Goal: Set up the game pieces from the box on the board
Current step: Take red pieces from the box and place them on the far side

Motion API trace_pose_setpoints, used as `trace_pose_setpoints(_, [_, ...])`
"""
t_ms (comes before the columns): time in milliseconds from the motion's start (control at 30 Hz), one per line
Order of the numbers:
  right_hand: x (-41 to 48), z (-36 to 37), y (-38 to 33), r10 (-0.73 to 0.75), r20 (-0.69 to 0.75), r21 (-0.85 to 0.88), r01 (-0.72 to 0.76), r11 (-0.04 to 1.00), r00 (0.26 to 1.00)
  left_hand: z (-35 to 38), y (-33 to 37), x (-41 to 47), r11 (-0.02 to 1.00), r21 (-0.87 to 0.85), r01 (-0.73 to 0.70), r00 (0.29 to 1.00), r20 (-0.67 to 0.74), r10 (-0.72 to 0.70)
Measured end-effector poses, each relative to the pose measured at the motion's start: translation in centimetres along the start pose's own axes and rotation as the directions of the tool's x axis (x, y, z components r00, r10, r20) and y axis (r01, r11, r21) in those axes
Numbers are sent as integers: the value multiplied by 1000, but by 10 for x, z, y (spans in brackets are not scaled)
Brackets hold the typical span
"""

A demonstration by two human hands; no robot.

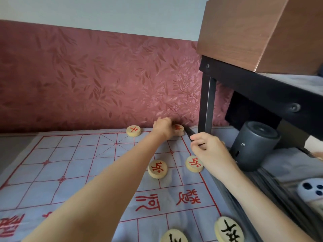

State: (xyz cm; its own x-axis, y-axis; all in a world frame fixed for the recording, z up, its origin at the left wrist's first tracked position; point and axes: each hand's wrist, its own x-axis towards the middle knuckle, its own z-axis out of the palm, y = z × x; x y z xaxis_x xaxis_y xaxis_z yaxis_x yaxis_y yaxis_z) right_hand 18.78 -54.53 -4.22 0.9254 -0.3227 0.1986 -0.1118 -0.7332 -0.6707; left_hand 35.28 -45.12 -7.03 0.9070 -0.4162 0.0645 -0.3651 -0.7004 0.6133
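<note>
A dark grey cylinder (255,145) stands under a black shelf frame (208,102), near leaf-patterned red wallpaper (87,75).

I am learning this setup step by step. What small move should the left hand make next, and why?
Probably release and draw back. The left hand holds a red piece that already lies at the far right corner of the board; the right hand only holds a thin dark object.

Left hand (162,127) hides its own fingertips and part of the far piece (178,128); right hand (211,151) covers most of a stick (189,131).
</note>
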Motion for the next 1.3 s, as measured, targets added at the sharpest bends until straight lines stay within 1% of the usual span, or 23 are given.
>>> trace_pose_setpoints(100, [0, 0, -5, 6, 18, 14, -6, 1000, 1000, -10, -4, -9, 985, -170, -13, 1000, 10, 15])
trace_pose_setpoints(133, [0, 0, -7, 7, 29, 18, -7, 1000, 1000, -16, -4, -15, 981, -195, -14, 1000, 19, 18])
trace_pose_setpoints(233, [-1, 2, -21, -7, 54, 38, 5, 999, 999, -37, -10, -33, 978, -204, -36, 999, -3, 36])
trace_pose_setpoints(333, [-3, 8, -38, -18, 79, 102, 10, 995, 997, -67, -12, -58, 952, -305, -37, 999, -19, 33])
trace_pose_setpoints(433, [-8, 19, -54, -37, 100, 155, 21, 988, 994, -97, -16, -88, 946, -322, -33, 999, -47, 18])
trace_pose_setpoints(533, [-16, 28, -73, -68, 203, 175, 32, 984, 977, -124, -27, -118, 949, -316, -17, 996, -84, -10])
trace_pose_setpoints(600, [-24, 34, -89, -87, 294, 187, 32, 982, 952, -144, -36, -145, 957, -290, -12, 995, -94, -15])
trace_pose_setpoints(667, [-33, 42, -108, -110, 346, 191, 45, 981, 932, -165, -49, -177, 965, -262, -14, 995, -95, -11])
trace_pose_setpoints(767, [-50, 59, -138, -168, 402, 185, 100, 978, 900, -192, -75, -225, 974, -226, 16, 994, -101, -40])
trace_pose_setpoints(867, [-73, 82, -172, -251, 472, 199, 175, 964, 845, -214, -107, -272, 985, -165, 54, 987, -139, -78])
trace_pose_setpoints(1000, [-106, 113, -215, -381, 536, 253, 287, 924, 754, -240, -146, -336, 986, -100, 131, 970, -195, -148])
trace_pose_setpoints(1100, [-128, 134, -238, -457, 564, 283, 359, 889, 687, -256, -171, -383, 980, -105, 172, 946, -261, -194])
trace_pose_setpoints(1233, [-150, 153, -261, -513, 585, 266, 448, 853, 628, -269, -195, -435, 970, -72, 230, 907, -346, -241])
trace_pose_setpoints(1300, [-158, 162, -269, -523, 596, 259, 471, 843, 610, -269, -200, -449, 964, -44, 261, 903, -343, -260])
